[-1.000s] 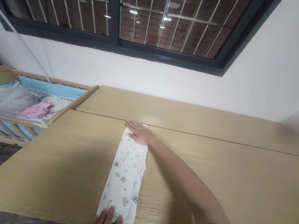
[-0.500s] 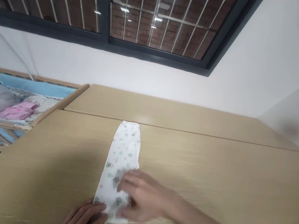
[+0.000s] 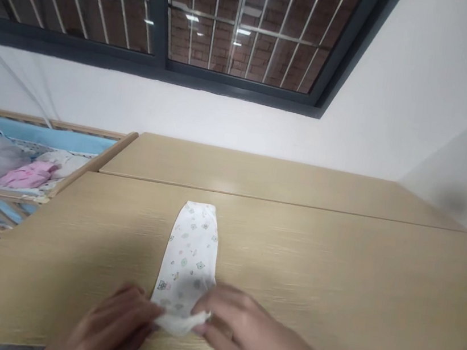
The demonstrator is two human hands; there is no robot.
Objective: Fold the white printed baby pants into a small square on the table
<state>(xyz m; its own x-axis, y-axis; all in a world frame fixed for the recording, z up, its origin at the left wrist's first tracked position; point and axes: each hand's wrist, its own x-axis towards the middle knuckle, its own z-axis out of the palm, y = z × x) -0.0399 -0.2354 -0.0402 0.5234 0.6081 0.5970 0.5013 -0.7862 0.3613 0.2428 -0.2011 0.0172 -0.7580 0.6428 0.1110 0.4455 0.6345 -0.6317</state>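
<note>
A long, narrow folded white baby garment (image 3: 190, 249) with small green and pink prints lies on the wooden table (image 3: 333, 268), running from the near edge away from me. My left hand (image 3: 110, 325) and my right hand (image 3: 239, 331) both pinch its near end, which is bunched and lifted slightly off the table. Both hands are a little blurred.
A second wooden table (image 3: 284, 179) butts against the far side, under a white wall and a barred window. At the left stands a wooden crib (image 3: 88, 164) with blue lining, holding a pink garment (image 3: 27, 173) and grey netting.
My right hand came back from the garment's far end to its near end. Both hands now pinch that end, and the garment has slid slightly toward me.
</note>
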